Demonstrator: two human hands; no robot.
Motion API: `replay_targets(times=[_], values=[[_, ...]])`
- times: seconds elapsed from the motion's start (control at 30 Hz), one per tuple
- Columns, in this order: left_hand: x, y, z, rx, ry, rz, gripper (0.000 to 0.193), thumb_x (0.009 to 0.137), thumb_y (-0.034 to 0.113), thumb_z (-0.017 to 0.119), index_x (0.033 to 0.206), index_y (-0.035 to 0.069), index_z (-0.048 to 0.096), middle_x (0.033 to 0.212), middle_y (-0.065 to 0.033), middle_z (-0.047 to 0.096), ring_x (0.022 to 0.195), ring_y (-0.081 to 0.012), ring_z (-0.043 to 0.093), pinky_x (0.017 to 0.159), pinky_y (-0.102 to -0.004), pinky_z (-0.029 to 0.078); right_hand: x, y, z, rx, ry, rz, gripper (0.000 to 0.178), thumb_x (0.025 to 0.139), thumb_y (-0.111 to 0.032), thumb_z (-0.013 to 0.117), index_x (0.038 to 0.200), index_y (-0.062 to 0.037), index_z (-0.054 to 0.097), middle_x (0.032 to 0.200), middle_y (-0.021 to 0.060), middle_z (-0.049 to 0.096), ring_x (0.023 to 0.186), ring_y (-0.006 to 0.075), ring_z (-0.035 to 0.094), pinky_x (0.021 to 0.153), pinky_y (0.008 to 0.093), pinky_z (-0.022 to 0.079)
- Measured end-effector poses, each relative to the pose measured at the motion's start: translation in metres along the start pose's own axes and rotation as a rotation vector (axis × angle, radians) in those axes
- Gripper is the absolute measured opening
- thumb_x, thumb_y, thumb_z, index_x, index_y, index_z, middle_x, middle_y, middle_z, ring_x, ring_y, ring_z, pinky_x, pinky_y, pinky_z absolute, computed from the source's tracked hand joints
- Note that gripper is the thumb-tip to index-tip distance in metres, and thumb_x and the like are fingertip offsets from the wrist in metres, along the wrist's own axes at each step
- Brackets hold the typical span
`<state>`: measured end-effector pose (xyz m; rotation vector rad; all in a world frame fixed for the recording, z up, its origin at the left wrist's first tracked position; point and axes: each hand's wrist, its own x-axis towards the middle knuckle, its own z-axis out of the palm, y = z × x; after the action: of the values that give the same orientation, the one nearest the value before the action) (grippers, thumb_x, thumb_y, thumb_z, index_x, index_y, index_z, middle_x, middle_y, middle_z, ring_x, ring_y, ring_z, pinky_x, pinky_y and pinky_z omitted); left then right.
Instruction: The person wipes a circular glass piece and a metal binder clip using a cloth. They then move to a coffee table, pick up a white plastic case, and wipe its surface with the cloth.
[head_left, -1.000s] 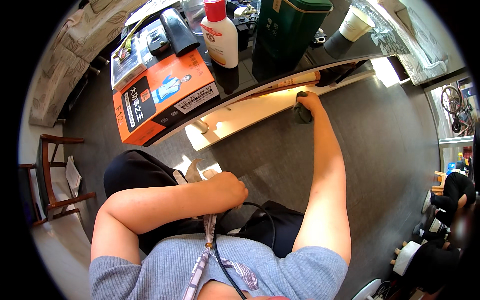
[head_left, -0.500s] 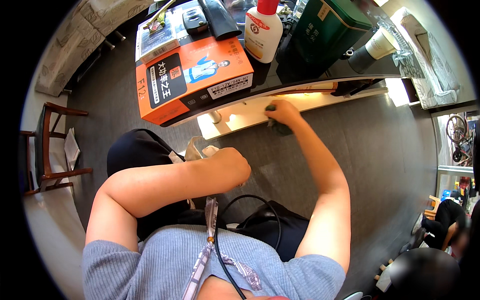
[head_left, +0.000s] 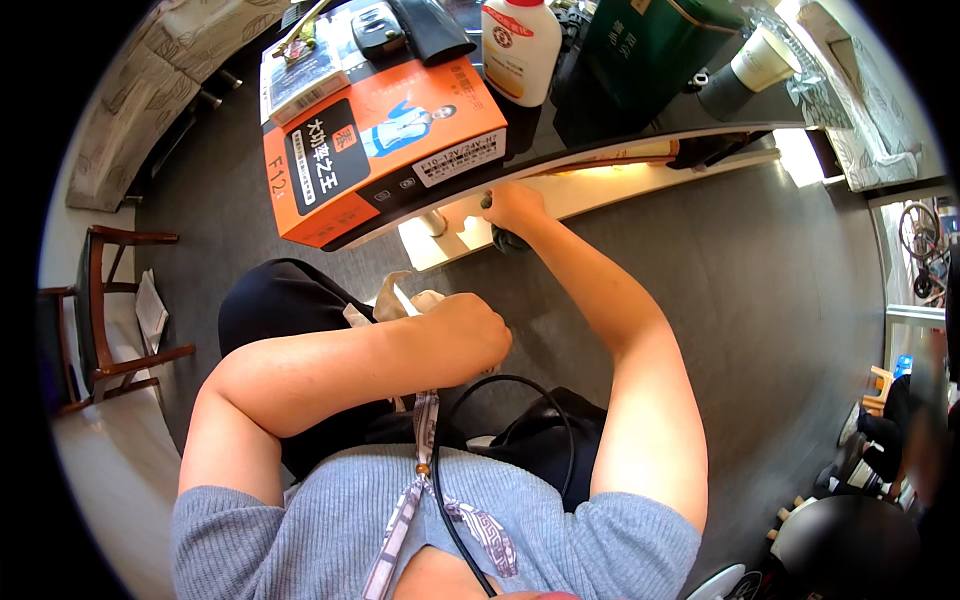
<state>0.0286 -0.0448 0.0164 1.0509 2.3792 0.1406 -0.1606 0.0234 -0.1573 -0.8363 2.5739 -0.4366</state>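
My right hand (head_left: 516, 208) reaches under the overhanging tabletop, closed on a dark green cloth (head_left: 509, 240) at the cream lower shelf (head_left: 590, 212) of the table. Part of the cloth hangs over the shelf's front edge. In front of my body, my left hand (head_left: 474, 336) is curled into a fist, knuckles up. Its fingers point down and away, so whatever they hold is hidden. Crumpled beige fabric (head_left: 392, 292) shows just beyond that wrist, by my dark-clothed knee (head_left: 275, 300).
On the glossy black tabletop stand an orange box (head_left: 390, 150) with smaller items on it, a white bottle (head_left: 522, 55), a green tin (head_left: 650, 50) and a paper cup (head_left: 765, 60). A black cable (head_left: 568, 430) loops over my lap. At left is a wooden chair (head_left: 105, 310); another person sits far right.
My right hand has slid left along the lower shelf with the green cloth. My left fist has stayed almost in place. The whole view has shifted slightly.
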Motion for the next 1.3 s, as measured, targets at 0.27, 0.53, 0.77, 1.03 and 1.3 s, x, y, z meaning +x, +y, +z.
replay_targets(times=[0.27,0.53,0.77,1.03,1.3], values=[[0.002,0.003,-0.001,-0.002,-0.017,0.013,0.026,0.065,0.011,0.071,0.088,0.002,0.061,0.078,-0.0095,0.063,0.071,-0.0261,0.067,0.059,-0.0357,0.052,0.005,0.005,-0.018,0.971,-0.132,0.305,0.029,0.068,-0.012,0.075,0.088,0.0064,0.068,0.077,0.0119,0.066,0.069,0.0196,0.065,0.065,0.0335,0.053],[0.008,0.002,0.011,-0.017,0.017,0.026,0.019,0.07,0.011,0.067,0.086,0.002,0.062,0.08,-0.0109,0.063,0.072,-0.0268,0.068,0.06,-0.0364,0.053,0.04,0.015,0.04,1.288,-0.071,0.103,0.026,0.071,-0.007,0.073,0.092,0.007,0.068,0.081,0.0115,0.068,0.071,0.0198,0.066,0.065,0.0323,0.053],[0.004,0.001,0.011,-0.039,0.006,0.027,0.016,0.072,0.011,0.064,0.085,0.001,0.062,0.078,-0.0115,0.062,0.072,-0.0277,0.067,0.061,-0.037,0.053,0.0,0.009,-0.005,1.418,-0.294,0.065,0.022,0.076,-0.005,0.069,0.097,0.0027,0.068,0.088,0.0098,0.068,0.075,0.0183,0.066,0.07,0.0292,0.053],[0.007,-0.003,0.013,-0.054,-0.001,0.043,0.018,0.07,0.012,0.066,0.085,0.002,0.061,0.078,-0.0118,0.063,0.072,-0.0284,0.067,0.062,-0.0374,0.052,-0.017,0.031,-0.019,1.587,-0.498,-0.082,0.042,0.081,-0.002,0.063,0.122,0.005,0.056,0.107,0.0106,0.064,0.096,0.0188,0.064,0.087,0.0308,0.052],[0.016,-0.024,0.0,-0.03,0.145,-0.186,0.033,0.068,0.014,0.07,0.095,0.001,0.057,0.081,-0.0135,0.062,0.072,-0.0297,0.066,0.061,-0.0382,0.053,-0.069,0.055,-0.066,1.767,-0.548,-0.159,0.059,0.08,0.001,0.059,0.135,0.0089,0.04,0.144,0.0204,0.042,0.138,0.0267,0.037,0.106,0.0362,0.042]])
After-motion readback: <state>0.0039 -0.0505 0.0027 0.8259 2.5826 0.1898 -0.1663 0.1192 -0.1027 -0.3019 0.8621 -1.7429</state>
